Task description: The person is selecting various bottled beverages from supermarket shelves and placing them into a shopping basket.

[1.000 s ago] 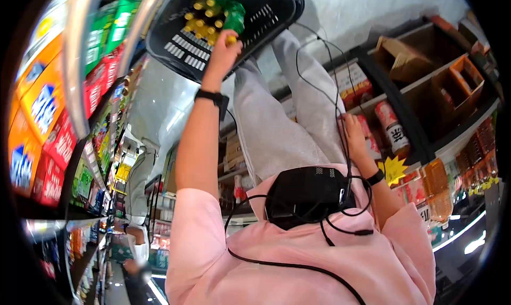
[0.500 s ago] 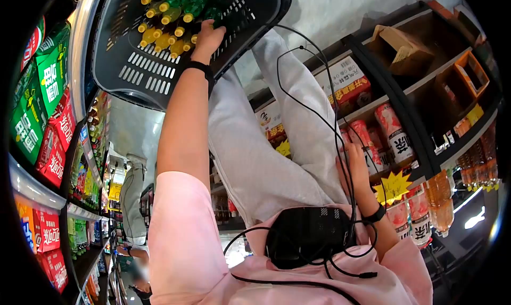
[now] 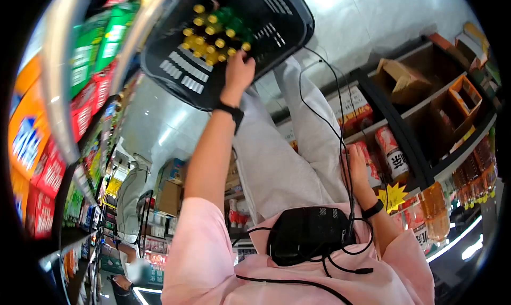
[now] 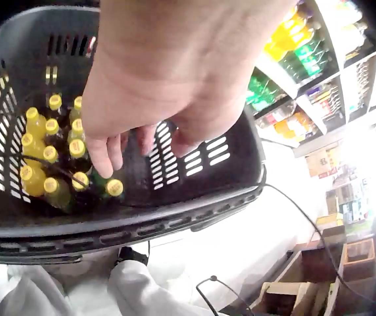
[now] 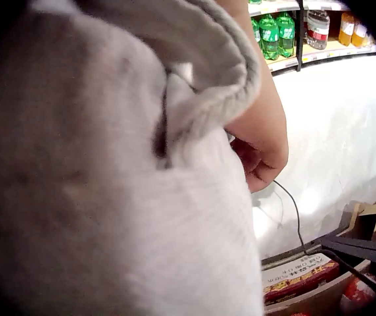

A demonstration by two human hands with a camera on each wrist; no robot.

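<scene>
Inside the dark shopping basket (image 3: 175, 89), several yellow-capped bottles (image 4: 50, 155) stand packed together, some yellow, some dark, some green. My left hand (image 3: 239, 73) is over the basket, its fingers pointing down loosely and apart from the thumb. In the left wrist view the left hand (image 4: 168, 85) hangs above the nearest green bottle (image 4: 114, 189), fingertips close to its cap and nothing gripped. My right hand (image 3: 359, 172) rests against the grey trousers (image 3: 287, 156) at the thigh. In the right wrist view the trouser cloth hides part of the right hand (image 5: 264, 148).
Drink packs (image 3: 32, 134) line the shelves on the left. To the right stands a low shelf with a torn carton (image 3: 404, 79) and pink-capped tea bottles (image 3: 391, 150). Black cables (image 3: 340, 140) hang before the legs. Another person (image 3: 133, 198) is farther off at lower left.
My left hand has drawn back from the green bottle it was on half a second ago, and that bottle stands among the others. The head view has swung; the right hand stays at the thigh.
</scene>
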